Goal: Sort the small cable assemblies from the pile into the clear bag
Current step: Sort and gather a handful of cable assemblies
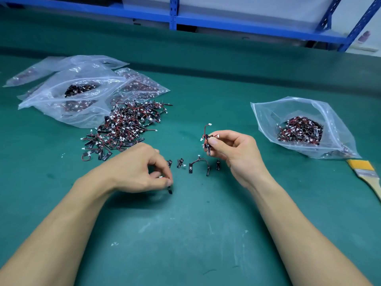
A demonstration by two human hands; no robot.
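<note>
Probably a workshop: green bench mat point(185, 234), blue racking point(226, 21).

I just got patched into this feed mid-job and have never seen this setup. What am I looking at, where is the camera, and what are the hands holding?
There is no machine here. A person works with bare hands, and the single picture comes from a wide-angle camera worn on their head, looking forward and down.

The left hand pinches one small cable assembly low over the green mat. The right hand holds a bunch of assemblies. Between the hands lie a few loose assemblies.

To the left is the pile, next to several stacked bags with more parts inside. To the right lies the clear bag, which already holds assemblies. A paintbrush lies at the right edge, and blue shelving stands behind.
</note>
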